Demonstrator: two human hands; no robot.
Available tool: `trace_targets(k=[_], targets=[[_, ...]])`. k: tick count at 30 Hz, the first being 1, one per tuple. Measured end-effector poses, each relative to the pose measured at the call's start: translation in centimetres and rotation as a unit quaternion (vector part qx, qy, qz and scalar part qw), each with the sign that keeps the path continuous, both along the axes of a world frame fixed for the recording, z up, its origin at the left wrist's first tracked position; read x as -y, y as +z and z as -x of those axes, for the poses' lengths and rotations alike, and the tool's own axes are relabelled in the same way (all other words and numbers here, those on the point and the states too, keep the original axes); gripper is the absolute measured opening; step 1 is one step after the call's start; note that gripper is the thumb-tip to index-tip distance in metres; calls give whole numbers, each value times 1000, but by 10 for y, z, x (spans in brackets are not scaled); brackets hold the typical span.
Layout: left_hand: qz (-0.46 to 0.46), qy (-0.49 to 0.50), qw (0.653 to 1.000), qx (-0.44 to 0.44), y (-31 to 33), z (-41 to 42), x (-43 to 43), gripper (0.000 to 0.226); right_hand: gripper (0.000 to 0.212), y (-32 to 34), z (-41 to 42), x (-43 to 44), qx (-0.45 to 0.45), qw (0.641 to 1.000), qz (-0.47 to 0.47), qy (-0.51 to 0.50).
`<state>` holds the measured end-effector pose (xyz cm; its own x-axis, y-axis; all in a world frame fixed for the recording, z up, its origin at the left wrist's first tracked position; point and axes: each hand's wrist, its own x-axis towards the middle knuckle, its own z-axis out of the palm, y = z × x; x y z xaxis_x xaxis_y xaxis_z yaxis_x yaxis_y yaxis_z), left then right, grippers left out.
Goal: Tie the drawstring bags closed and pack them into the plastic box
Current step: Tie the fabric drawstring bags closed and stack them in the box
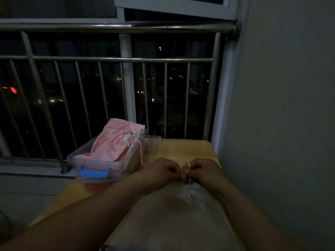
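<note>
At the bottom centre of the frame lies a pale, translucent drawstring bag (174, 220), flat on the light wooden table (192, 149), with its neck gathered into a bunch just below the hands. Both forearms reach in from the lower corners and meet above that neck. The left hand (163, 171) and the right hand (204, 171) sit close together, fingers curled in, each pinching the thin pinkish-white drawstring (187, 167), which loops up between the fingertips. Whether a knot has formed cannot be told in this dim light, so this bag reads as drawn closed but mid-tie and not yet packed.

Farther up, at centre left, stands the clear plastic box (72, 157) with a blue latch (94, 173) on its near end, partly over the table's left edge. Pink drawstring bags (116, 142) are piled in it, heaped above the rim. The top one shows a white knotted cord at its neck, and a pink cord hangs down the box's right side. How many bags are inside cannot be counted. A clear lid (154, 141) seems to lie just behind the box to the right.

Beyond, a metal railing (126, 59) and a dark window (172, 8) fill the upper frame.

In my judgement the task is well along. What remains is to finish this knot, add the bag to the already full box, and probably fit the lid.
</note>
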<state>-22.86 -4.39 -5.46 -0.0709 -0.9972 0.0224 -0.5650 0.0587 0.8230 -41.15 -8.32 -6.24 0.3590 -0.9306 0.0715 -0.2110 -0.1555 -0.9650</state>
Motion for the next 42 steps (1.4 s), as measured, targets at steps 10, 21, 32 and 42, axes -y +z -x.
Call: trace_targets(k=[10, 21, 32, 42], targets=[[43, 4, 998, 52, -15, -11, -6, 28, 2, -1, -6, -6, 15, 996, 75, 40], [108, 19, 990, 94, -18, -2, -3, 20, 11, -10, -16, -7, -41, 976, 214, -19], [111, 81, 988, 76, -18, -25, -1, 26, 17, -8, 14, 24, -28, 991, 98, -86], [161, 237, 957, 42, -49, -32, 14, 25, 32, -13, 14, 26, -115, 991, 58, -34]])
